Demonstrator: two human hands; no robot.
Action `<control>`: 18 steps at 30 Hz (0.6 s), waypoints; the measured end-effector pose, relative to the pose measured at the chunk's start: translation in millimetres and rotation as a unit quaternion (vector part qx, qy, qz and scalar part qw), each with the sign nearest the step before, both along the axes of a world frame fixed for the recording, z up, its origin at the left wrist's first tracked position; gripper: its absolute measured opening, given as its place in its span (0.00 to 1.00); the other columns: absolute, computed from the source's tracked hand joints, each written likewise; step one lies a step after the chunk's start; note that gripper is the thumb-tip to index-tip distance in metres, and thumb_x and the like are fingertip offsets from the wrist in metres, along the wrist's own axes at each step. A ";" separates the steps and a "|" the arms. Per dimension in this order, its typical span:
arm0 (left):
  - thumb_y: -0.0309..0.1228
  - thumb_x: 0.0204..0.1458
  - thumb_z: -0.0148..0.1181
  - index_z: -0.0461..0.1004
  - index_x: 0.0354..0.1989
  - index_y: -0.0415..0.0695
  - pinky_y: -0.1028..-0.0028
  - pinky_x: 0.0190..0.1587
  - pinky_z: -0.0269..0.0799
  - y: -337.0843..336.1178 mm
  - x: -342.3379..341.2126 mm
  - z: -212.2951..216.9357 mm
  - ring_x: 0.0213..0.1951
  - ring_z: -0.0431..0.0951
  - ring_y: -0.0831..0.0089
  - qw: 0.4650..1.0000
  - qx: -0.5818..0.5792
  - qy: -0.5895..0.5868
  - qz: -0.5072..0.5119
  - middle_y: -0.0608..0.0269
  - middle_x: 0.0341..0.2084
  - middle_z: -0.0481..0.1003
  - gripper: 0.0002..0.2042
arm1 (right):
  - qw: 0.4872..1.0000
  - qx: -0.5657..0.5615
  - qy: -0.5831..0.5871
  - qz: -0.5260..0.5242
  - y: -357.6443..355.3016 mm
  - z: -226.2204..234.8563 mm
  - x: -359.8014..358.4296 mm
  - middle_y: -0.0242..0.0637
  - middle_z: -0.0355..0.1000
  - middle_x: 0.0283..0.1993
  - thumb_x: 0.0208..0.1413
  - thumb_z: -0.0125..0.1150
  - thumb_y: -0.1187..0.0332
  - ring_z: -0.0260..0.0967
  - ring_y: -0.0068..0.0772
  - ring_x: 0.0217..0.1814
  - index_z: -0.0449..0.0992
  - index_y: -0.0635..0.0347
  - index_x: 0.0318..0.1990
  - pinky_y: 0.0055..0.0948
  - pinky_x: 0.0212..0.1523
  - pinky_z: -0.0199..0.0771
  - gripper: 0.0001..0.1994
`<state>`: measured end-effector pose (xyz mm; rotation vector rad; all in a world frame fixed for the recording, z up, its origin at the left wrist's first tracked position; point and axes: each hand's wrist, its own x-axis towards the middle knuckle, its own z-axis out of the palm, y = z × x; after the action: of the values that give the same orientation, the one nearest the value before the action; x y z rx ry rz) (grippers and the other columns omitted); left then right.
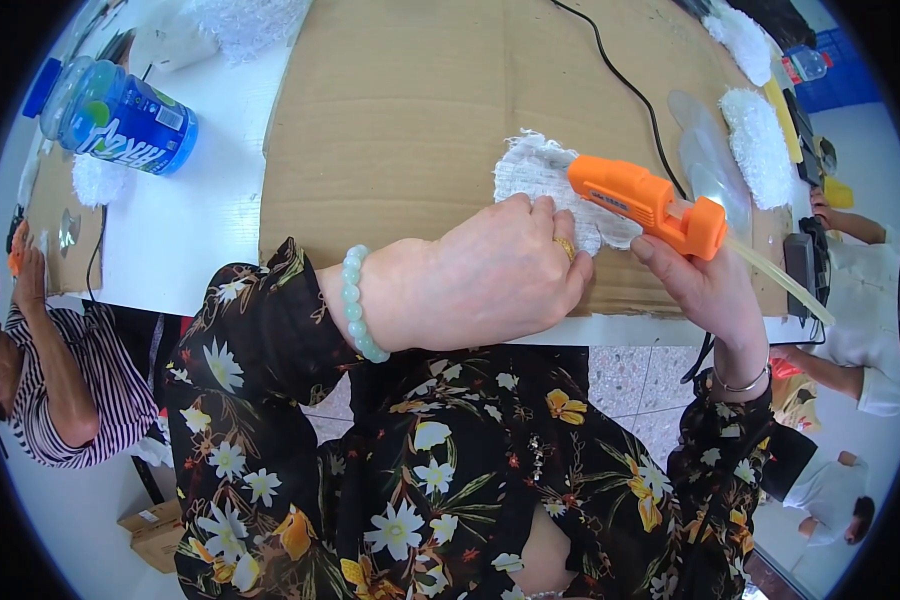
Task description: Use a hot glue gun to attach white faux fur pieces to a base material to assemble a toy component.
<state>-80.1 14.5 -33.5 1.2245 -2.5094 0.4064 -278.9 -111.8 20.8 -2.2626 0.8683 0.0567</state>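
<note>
A frayed piece of white textured fabric [533, 167] lies on the cardboard, right of the middle. My left hand [470, 265], with a pale green bead bracelet and a ring, reaches across to it, fingers bent and closed on its near edge; the fingertips are partly hidden. An orange hot glue gun [625, 192] is in my right hand [705, 285], its front end over the fabric. From its back a translucent glue stick [775, 275] sticks out. The handle and most of my right fingers are hidden below the gun.
Cardboard [390, 130] covers the white table [225, 200]. A black cable [625, 75] crosses it. A blue-labelled plastic jar [120, 118] lies at the left; fluffy white pieces [755, 145] and a clear plastic sheet [705, 145] are at the right. Other people work at both sides.
</note>
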 end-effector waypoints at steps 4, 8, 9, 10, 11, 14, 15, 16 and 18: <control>0.31 0.39 0.55 0.71 0.22 0.39 0.76 0.21 0.60 1.1 -0.5 0.0 0.22 0.70 0.71 1.000 -0.006 0.006 0.005 0.63 0.15 0.68 0.07 | 1.000 -0.026 0.003 0.004 1.1 5.5 -2.2 0.30 0.68 0.31 0.55 0.60 0.65 0.63 0.19 0.33 0.71 0.65 0.43 0.22 0.35 0.66 0.13; 0.31 0.39 0.55 0.70 0.21 0.39 0.75 0.21 0.60 -0.8 -0.9 -2.2 0.21 0.70 0.71 1.000 -0.009 0.012 0.001 0.63 0.15 0.68 0.07 | 0.999 -0.033 0.013 -0.011 1.5 10.3 -3.8 0.29 0.67 0.28 0.55 0.60 0.63 0.62 0.19 0.30 0.71 0.64 0.43 0.22 0.31 0.64 0.15; 0.31 0.39 0.55 0.70 0.21 0.39 0.75 0.20 0.60 -1.8 -1.0 -3.3 0.21 0.70 0.71 1.000 -0.007 0.014 0.000 0.62 0.15 0.68 0.07 | 0.999 -0.033 0.014 -0.013 0.3 8.9 -5.4 0.29 0.67 0.28 0.55 0.60 0.63 0.62 0.19 0.30 0.71 0.64 0.43 0.22 0.31 0.64 0.15; 0.31 0.39 0.55 0.70 0.21 0.39 0.75 0.20 0.60 -2.5 -1.2 -4.0 0.21 0.70 0.71 1.000 -0.007 0.015 -0.001 0.62 0.15 0.68 0.07 | 0.999 -0.050 0.006 -0.005 -1.6 6.7 -7.9 0.28 0.67 0.28 0.55 0.60 0.63 0.61 0.18 0.29 0.71 0.64 0.44 0.21 0.30 0.64 0.15; 0.31 0.39 0.55 0.70 0.21 0.40 0.75 0.20 0.60 -2.8 -1.6 -3.7 0.21 0.70 0.71 1.000 -0.005 0.013 0.001 0.62 0.15 0.68 0.07 | 0.998 -0.065 -0.003 0.005 -3.3 5.5 -9.8 0.27 0.67 0.27 0.55 0.60 0.62 0.61 0.17 0.28 0.72 0.64 0.44 0.20 0.29 0.63 0.15; 0.31 0.39 0.55 0.69 0.20 0.40 0.75 0.20 0.61 -4.4 -3.1 -2.1 0.21 0.70 0.71 1.000 0.000 0.014 -0.005 0.62 0.15 0.68 0.07 | 0.998 -0.056 -0.011 -0.004 -2.0 8.0 -15.2 0.26 0.67 0.27 0.55 0.60 0.62 0.60 0.14 0.28 0.72 0.63 0.44 0.18 0.27 0.62 0.15; 0.31 0.39 0.55 0.69 0.20 0.40 0.75 0.20 0.61 -1.4 -2.6 -1.0 0.21 0.70 0.71 1.000 0.004 0.012 0.000 0.63 0.15 0.68 0.07 | 0.998 -0.055 -0.014 0.003 -0.9 8.7 -14.5 0.26 0.67 0.27 0.55 0.60 0.62 0.60 0.14 0.28 0.72 0.63 0.44 0.18 0.27 0.62 0.15; 0.31 0.39 0.55 0.69 0.20 0.40 0.75 0.20 0.61 1.4 -2.0 -0.2 0.21 0.70 0.71 1.000 0.006 0.010 0.008 0.63 0.15 0.68 0.07 | 0.999 -0.035 -0.035 0.001 0.7 9.9 -14.2 0.26 0.67 0.27 0.55 0.60 0.62 0.60 0.13 0.28 0.72 0.63 0.44 0.17 0.27 0.61 0.15; 0.30 0.38 0.55 0.69 0.20 0.40 0.76 0.20 0.61 1.2 -1.8 -0.6 0.21 0.69 0.71 1.000 -0.005 0.019 0.009 0.63 0.14 0.68 0.07 | 0.998 -0.016 -0.054 -0.008 1.5 12.1 -14.2 0.25 0.66 0.27 0.55 0.60 0.61 0.60 0.12 0.28 0.72 0.63 0.44 0.16 0.27 0.61 0.15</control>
<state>-81.9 15.7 -34.1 1.2405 -2.4628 0.3958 -293.1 -110.3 32.9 -2.2656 0.8365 -0.0873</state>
